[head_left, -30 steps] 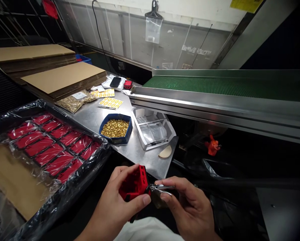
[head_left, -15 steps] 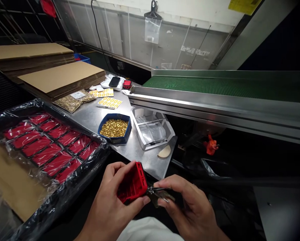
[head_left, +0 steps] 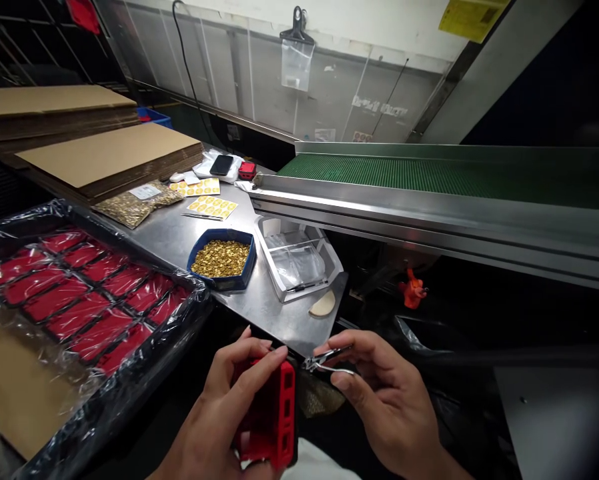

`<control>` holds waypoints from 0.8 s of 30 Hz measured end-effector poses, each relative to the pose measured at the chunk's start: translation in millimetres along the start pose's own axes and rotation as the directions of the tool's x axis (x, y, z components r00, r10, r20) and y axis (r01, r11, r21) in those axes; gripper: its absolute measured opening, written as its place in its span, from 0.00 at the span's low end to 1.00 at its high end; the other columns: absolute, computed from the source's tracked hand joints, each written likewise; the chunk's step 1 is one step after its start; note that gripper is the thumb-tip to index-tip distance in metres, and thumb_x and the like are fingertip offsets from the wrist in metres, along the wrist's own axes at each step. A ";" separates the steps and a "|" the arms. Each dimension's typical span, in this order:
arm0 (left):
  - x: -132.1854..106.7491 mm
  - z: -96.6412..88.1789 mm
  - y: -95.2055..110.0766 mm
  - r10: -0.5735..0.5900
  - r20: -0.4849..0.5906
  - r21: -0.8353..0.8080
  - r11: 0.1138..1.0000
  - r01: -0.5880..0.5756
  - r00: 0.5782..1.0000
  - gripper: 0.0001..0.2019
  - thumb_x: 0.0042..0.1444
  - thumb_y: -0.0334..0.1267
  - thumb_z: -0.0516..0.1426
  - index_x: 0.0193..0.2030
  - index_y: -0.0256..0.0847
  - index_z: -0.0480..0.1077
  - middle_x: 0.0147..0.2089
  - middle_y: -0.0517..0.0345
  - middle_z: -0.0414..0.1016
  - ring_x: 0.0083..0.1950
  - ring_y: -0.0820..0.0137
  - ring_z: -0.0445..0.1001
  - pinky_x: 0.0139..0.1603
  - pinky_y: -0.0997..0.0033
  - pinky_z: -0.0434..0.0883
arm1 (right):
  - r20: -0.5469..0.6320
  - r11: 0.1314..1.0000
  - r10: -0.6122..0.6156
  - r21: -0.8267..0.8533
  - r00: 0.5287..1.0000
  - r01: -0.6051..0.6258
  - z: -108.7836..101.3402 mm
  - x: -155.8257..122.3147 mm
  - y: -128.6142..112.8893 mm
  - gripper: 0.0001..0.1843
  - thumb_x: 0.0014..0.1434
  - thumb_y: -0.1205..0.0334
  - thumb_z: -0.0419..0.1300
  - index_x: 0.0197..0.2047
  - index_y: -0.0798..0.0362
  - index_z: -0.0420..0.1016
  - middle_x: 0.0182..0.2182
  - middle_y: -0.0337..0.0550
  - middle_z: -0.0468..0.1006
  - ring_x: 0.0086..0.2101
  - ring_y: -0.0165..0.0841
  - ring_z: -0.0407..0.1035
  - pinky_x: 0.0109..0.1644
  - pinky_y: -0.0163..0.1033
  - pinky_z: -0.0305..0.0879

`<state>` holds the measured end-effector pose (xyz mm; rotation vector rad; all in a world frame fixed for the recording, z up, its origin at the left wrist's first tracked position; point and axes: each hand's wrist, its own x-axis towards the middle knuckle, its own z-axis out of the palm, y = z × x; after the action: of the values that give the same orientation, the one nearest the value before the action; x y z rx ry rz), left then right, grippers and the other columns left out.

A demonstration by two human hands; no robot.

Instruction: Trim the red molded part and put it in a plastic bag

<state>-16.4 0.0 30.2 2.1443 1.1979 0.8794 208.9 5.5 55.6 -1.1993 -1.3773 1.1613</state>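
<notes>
A: Item one, left hand [head_left: 229,407]?
B: Low in view, palm turned inward, fingers curled round a red plastic case [head_left: 272,420] held upright, thumb along its top edge.

A: Item two, right hand [head_left: 384,400]?
B: Just beside the left, thumb and forefinger pinched shut on small metal tweezers [head_left: 324,362], tips pointing at the case's upper corner. Other fingers loosely bent.

A: Contact between tweezers and case?
B: Close; cannot tell if they touch.

A: Surroundings?
B: Steel table [head_left: 274,313] ahead, bearing a blue tray of gold-coloured bits [head_left: 221,259], a clear plastic tray [head_left: 299,263], yellow sticker sheets [head_left: 212,207]. Left: a bin of red cases [head_left: 79,293] under film. Right: a green conveyor belt [head_left: 429,175].
</notes>
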 end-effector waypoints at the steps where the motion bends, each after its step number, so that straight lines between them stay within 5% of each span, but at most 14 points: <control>1: -0.1 0.1 0.2 0.018 0.004 -0.011 1.000 -0.018 1.000 0.38 0.49 0.30 0.60 0.67 0.49 0.56 0.62 0.49 0.54 0.67 0.53 0.61 0.70 0.47 0.62 | 0.007 1.000 0.011 0.016 1.000 -0.011 0.4 -0.3 -0.4 0.13 0.60 0.61 0.63 0.49 0.44 0.72 0.42 0.39 0.82 0.41 0.28 0.77 0.46 0.28 0.73; 4: 0.7 -0.2 0.1 0.071 -0.006 -0.019 0.997 -0.071 0.997 0.40 0.46 0.30 0.62 0.67 0.47 0.56 0.62 0.48 0.55 0.66 0.50 0.62 0.72 0.42 0.55 | 0.029 0.998 0.040 0.049 0.999 -0.041 0.4 -2.1 -1.0 0.13 0.60 0.60 0.63 0.49 0.44 0.72 0.42 0.40 0.82 0.40 0.28 0.77 0.44 0.26 0.74; 17: 1.6 -2.4 -2.1 0.120 -0.001 0.020 0.993 -0.120 0.993 0.40 0.47 0.36 0.63 0.68 0.50 0.56 0.60 0.48 0.60 0.63 0.48 0.65 0.67 0.46 0.66 | 0.065 0.993 0.084 0.076 0.994 -0.089 0.5 -3.0 -2.7 0.09 0.60 0.60 0.63 0.46 0.45 0.74 0.40 0.40 0.82 0.38 0.27 0.77 0.40 0.24 0.73; 24: -0.3 -3.7 -0.5 0.141 0.017 0.044 0.989 -0.142 0.990 0.37 0.49 0.32 0.58 0.68 0.47 0.57 0.62 0.48 0.55 0.67 0.51 0.61 0.71 0.42 0.57 | -0.008 0.995 -0.045 -0.084 0.999 0.044 -8.6 -2.5 -3.1 0.11 0.62 0.63 0.61 0.49 0.43 0.72 0.41 0.38 0.81 0.41 0.27 0.76 0.45 0.27 0.73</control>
<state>-19.6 0.5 32.1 2.2913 1.0790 0.9029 217.4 3.4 59.4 -1.2252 -1.4507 1.0745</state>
